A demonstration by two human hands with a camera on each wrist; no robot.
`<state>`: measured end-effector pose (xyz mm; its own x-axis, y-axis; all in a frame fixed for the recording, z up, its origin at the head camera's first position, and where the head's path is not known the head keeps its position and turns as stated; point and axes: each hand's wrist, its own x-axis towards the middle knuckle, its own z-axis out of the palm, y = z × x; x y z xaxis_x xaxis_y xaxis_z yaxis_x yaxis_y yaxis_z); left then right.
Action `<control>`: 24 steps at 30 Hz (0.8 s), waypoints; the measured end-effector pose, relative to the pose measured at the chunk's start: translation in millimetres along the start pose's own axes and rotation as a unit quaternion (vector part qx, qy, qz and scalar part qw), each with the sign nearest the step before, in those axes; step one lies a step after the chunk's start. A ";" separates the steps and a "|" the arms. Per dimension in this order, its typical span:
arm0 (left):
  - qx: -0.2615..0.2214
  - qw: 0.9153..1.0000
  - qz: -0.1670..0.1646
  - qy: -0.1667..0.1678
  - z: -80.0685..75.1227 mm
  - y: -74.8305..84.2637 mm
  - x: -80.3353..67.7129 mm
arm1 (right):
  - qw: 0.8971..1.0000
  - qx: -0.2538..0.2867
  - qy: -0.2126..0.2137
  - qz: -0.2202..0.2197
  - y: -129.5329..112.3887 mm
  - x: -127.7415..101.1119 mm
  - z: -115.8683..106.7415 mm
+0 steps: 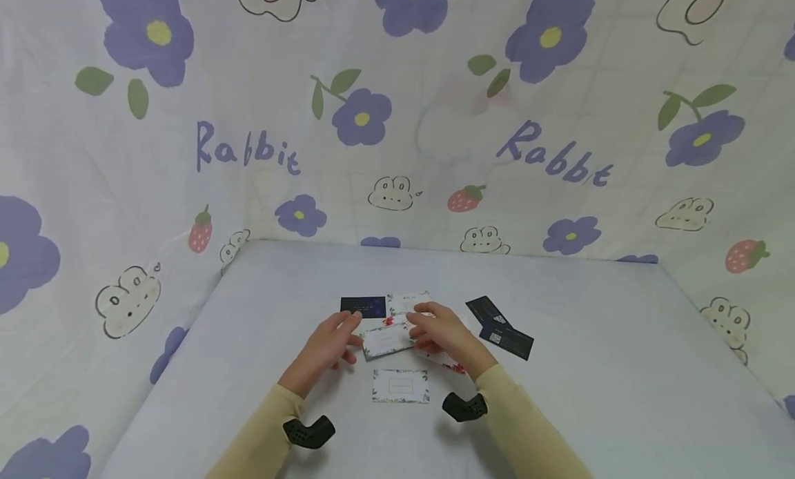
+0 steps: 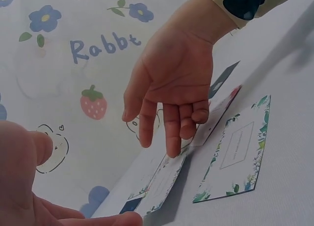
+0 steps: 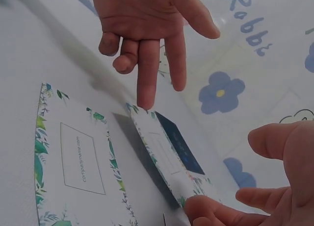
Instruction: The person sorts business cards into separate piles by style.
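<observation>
Between my two hands a white business card with a green leaf border (image 1: pixel 386 341) lies slightly tilted, a dark shadow along its near edge. My left hand (image 1: pixel 326 341) is at its left end, fingers loosely extended; in the right wrist view the left middle fingertip (image 3: pixel 146 101) meets the card's corner. At the other end is my right hand (image 1: pixel 444 330), its fingers relaxed and pointing down, a fingertip (image 2: pixel 173 150) right at the card's edge in the left wrist view. A matching leaf-bordered card (image 3: pixel 81 157) lies flat nearer the body.
Behind the hands lie a dark blue card (image 1: pixel 363 307) and another leaf-bordered card (image 1: pixel 404 302). A card with red flowers (image 1: pixel 444 360) is partly under the right hand. Two black cards (image 1: pixel 509 341) overlap to the right. A patterned cloth (image 1: pixel 397 154) rises behind the white table (image 1: pixel 596 368).
</observation>
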<state>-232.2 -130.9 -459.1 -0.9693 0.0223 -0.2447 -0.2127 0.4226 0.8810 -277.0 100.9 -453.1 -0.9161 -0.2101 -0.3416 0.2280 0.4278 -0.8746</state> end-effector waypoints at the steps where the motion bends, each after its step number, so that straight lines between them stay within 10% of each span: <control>1: 0.000 1.000 0.000 -0.002 0.1 0.8 -0.2 | 1.000 0.004 0.000 -0.001 1.1 -1.1 -0.9; 24: -0.008 0.998 0.007 -0.062 9.1 13.8 -11.5 | 0.996 0.090 -0.012 -0.007 26.4 -52.8 -23.9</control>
<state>-222.8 -117.0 -447.8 -0.9498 0.1413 -0.2791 -0.2014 0.4063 0.8912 -230.5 144.3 -450.0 -0.9118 -0.2372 -0.3352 0.2726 0.2607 -0.9261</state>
